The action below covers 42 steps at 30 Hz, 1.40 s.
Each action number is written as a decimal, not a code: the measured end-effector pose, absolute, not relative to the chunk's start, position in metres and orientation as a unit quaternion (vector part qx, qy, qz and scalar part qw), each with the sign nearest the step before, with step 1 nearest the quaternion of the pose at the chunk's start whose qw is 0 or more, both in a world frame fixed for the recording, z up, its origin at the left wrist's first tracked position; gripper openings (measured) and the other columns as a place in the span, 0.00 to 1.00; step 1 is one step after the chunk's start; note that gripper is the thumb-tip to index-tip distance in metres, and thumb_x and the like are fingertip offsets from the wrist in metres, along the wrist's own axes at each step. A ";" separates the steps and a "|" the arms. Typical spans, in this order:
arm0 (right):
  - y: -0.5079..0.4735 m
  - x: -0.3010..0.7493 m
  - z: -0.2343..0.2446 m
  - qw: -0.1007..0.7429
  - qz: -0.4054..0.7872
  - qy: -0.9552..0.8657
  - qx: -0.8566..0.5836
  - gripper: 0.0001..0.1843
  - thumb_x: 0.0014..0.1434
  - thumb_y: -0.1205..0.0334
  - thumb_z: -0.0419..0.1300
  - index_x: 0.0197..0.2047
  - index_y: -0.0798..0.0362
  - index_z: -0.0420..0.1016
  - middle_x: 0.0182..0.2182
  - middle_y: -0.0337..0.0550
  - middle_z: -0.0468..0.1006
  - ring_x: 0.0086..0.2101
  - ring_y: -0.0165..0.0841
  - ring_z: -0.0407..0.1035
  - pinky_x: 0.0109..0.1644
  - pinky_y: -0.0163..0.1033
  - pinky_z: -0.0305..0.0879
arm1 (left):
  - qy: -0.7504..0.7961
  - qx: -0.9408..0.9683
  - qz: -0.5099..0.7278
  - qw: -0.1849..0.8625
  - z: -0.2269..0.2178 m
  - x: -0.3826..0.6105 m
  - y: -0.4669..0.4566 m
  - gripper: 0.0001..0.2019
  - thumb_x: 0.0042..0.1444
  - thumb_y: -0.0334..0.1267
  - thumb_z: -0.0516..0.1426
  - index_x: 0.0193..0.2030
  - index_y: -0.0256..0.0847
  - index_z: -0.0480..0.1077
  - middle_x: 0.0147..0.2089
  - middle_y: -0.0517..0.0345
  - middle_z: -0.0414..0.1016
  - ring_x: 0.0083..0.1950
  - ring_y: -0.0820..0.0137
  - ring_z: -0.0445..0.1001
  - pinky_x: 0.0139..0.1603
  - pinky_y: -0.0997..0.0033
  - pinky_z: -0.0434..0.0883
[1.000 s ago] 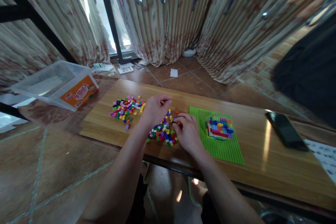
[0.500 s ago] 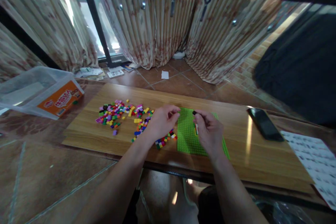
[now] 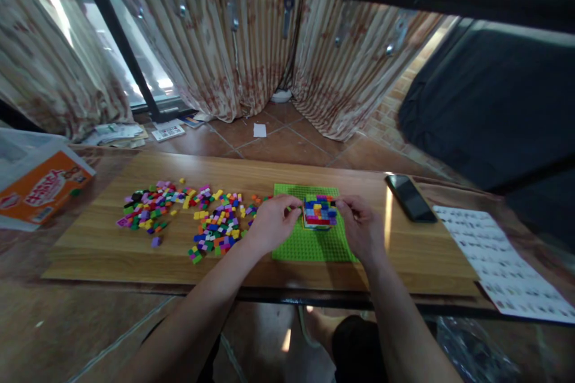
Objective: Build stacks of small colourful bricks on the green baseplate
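Pinching the small black plastic brick (image 3: 333,204) in your right hand (image 3: 362,228), brace the multicoloured plastic-brick stack (image 3: 318,213) with your left hand (image 3: 274,222), its grip unclear.

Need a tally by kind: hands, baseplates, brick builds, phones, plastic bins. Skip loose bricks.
Hands: 2 (left hand, right hand)
Green baseplate: 1
Brick build on it: 1
Phone: 1
Plastic bin, partly out of frame: 1
Total: 6

Left to right along the bench (image 3: 108,262), it's loose bricks (image 3: 219,224), the baseplate (image 3: 291,246) carrying the build (image 3: 318,212), phone (image 3: 410,198), then sheet (image 3: 503,263).
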State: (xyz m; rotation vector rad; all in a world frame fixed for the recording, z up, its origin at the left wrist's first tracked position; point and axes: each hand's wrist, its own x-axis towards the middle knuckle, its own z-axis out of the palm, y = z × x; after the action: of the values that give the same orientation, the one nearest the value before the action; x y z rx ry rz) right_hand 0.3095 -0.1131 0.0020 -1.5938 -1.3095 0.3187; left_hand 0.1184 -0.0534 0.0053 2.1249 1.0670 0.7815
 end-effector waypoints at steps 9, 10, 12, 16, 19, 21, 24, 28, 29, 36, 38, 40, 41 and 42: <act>-0.109 0.313 -0.016 0.497 0.155 -0.574 -0.632 0.11 0.59 0.54 0.58 0.32 0.49 0.79 0.43 0.45 0.73 0.46 0.37 0.68 0.53 0.48 0.63 | 0.410 0.805 0.294 0.311 0.001 0.133 -0.053 0.09 0.57 0.33 0.54 0.42 0.38 0.75 0.43 0.53 0.79 0.40 0.68 0.75 0.43 0.68 0.71; -0.109 0.314 -0.018 0.498 0.157 -0.573 -0.632 0.10 0.59 0.55 0.59 0.32 0.49 0.79 0.43 0.45 0.73 0.46 0.37 0.68 0.54 0.48 0.63 | 0.410 0.806 0.293 0.311 0.001 0.134 -0.053 0.09 0.57 0.33 0.54 0.42 0.38 0.75 0.43 0.53 0.79 0.41 0.68 0.75 0.43 0.68 0.71; -0.108 0.314 -0.020 0.503 0.159 -0.568 -0.632 0.10 0.58 0.54 0.60 0.32 0.48 0.79 0.43 0.44 0.73 0.47 0.37 0.68 0.54 0.49 0.63 | 0.412 0.807 0.290 0.309 0.000 0.134 -0.053 0.10 0.57 0.33 0.54 0.42 0.39 0.75 0.43 0.54 0.79 0.41 0.68 0.75 0.43 0.68 0.72; -0.106 0.314 -0.025 0.529 0.202 -0.539 -0.623 0.09 0.56 0.53 0.62 0.31 0.48 0.79 0.45 0.44 0.71 0.45 0.37 0.69 0.51 0.48 0.65 | 0.412 0.805 0.291 0.313 -0.002 0.134 -0.053 0.10 0.57 0.33 0.54 0.43 0.38 0.75 0.43 0.53 0.79 0.42 0.67 0.75 0.44 0.68 0.72; -0.104 0.314 -0.030 0.550 0.240 -0.516 -0.611 0.09 0.54 0.53 0.63 0.31 0.48 0.79 0.46 0.44 0.70 0.44 0.37 0.69 0.47 0.46 0.68 | 0.411 0.804 0.289 0.318 -0.002 0.134 -0.053 0.10 0.57 0.33 0.54 0.42 0.38 0.75 0.43 0.53 0.79 0.41 0.67 0.75 0.44 0.67 0.72; -0.104 0.314 -0.033 0.558 0.245 -0.510 -0.607 0.08 0.54 0.53 0.63 0.31 0.48 0.79 0.46 0.44 0.69 0.44 0.36 0.69 0.46 0.45 0.69 | 0.411 0.803 0.288 0.319 -0.003 0.134 -0.054 0.10 0.57 0.34 0.54 0.42 0.39 0.75 0.43 0.54 0.79 0.41 0.68 0.75 0.43 0.68 0.72; -0.103 0.315 -0.035 0.559 0.242 -0.507 -0.610 0.09 0.54 0.53 0.63 0.31 0.49 0.78 0.47 0.44 0.70 0.44 0.36 0.69 0.44 0.44 0.71 | 0.413 0.804 0.286 0.318 -0.003 0.134 -0.053 0.10 0.57 0.34 0.54 0.42 0.39 0.75 0.42 0.54 0.79 0.40 0.68 0.75 0.43 0.68 0.72; -0.103 0.313 -0.034 0.557 0.237 -0.501 -0.618 0.09 0.54 0.53 0.62 0.31 0.50 0.77 0.48 0.45 0.70 0.44 0.36 0.69 0.42 0.42 0.72 | 0.413 0.806 0.285 0.314 -0.001 0.134 -0.053 0.09 0.57 0.34 0.54 0.41 0.40 0.75 0.41 0.55 0.79 0.40 0.69 0.75 0.42 0.69 0.72; -0.104 0.313 -0.034 0.558 0.238 -0.499 -0.619 0.09 0.54 0.53 0.62 0.31 0.50 0.77 0.48 0.45 0.70 0.44 0.36 0.69 0.41 0.42 0.72 | 0.412 0.806 0.286 0.315 -0.001 0.133 -0.053 0.09 0.57 0.34 0.54 0.41 0.40 0.75 0.41 0.55 0.79 0.40 0.69 0.75 0.42 0.69 0.72; -0.104 0.305 -0.026 0.565 0.233 -0.477 -0.632 0.08 0.51 0.56 0.63 0.30 0.51 0.76 0.45 0.46 0.72 0.42 0.36 0.70 0.39 0.42 0.72 | 0.407 0.809 0.286 0.313 0.001 0.132 -0.054 0.09 0.57 0.34 0.54 0.41 0.40 0.75 0.40 0.55 0.79 0.38 0.68 0.75 0.41 0.68 0.71; -0.103 0.302 -0.024 0.572 0.232 -0.460 -0.638 0.08 0.50 0.56 0.63 0.29 0.52 0.76 0.44 0.46 0.72 0.42 0.36 0.70 0.39 0.41 0.72 | 0.406 0.810 0.286 0.312 0.000 0.132 -0.055 0.09 0.57 0.34 0.54 0.41 0.40 0.75 0.40 0.55 0.79 0.38 0.69 0.75 0.41 0.69 0.71; -0.102 0.300 -0.023 0.579 0.231 -0.447 -0.642 0.08 0.49 0.57 0.63 0.28 0.52 0.76 0.44 0.47 0.73 0.42 0.37 0.70 0.39 0.41 0.72 | 0.406 0.810 0.284 0.312 0.000 0.132 -0.055 0.09 0.57 0.33 0.54 0.41 0.39 0.75 0.40 0.55 0.79 0.38 0.69 0.75 0.41 0.69 0.71; -0.101 0.300 -0.024 0.580 0.230 -0.443 -0.644 0.08 0.49 0.57 0.63 0.28 0.53 0.76 0.44 0.47 0.73 0.42 0.37 0.70 0.39 0.41 0.72 | 0.407 0.810 0.284 0.313 0.001 0.132 -0.055 0.09 0.57 0.33 0.54 0.41 0.39 0.75 0.40 0.55 0.79 0.38 0.69 0.75 0.41 0.69 0.71; -0.101 0.300 -0.025 0.580 0.230 -0.440 -0.646 0.08 0.49 0.57 0.63 0.28 0.53 0.76 0.44 0.47 0.73 0.42 0.37 0.70 0.39 0.41 0.72 | 0.407 0.810 0.283 0.313 0.001 0.131 -0.055 0.09 0.57 0.33 0.54 0.41 0.39 0.75 0.40 0.55 0.79 0.38 0.69 0.74 0.41 0.69 0.71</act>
State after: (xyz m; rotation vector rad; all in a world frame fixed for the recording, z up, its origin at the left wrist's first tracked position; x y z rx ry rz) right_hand 0.3001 -0.1006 -0.0250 -1.5106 -1.0282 0.5375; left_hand 0.1314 -0.0552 0.0009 2.1362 1.0734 0.7457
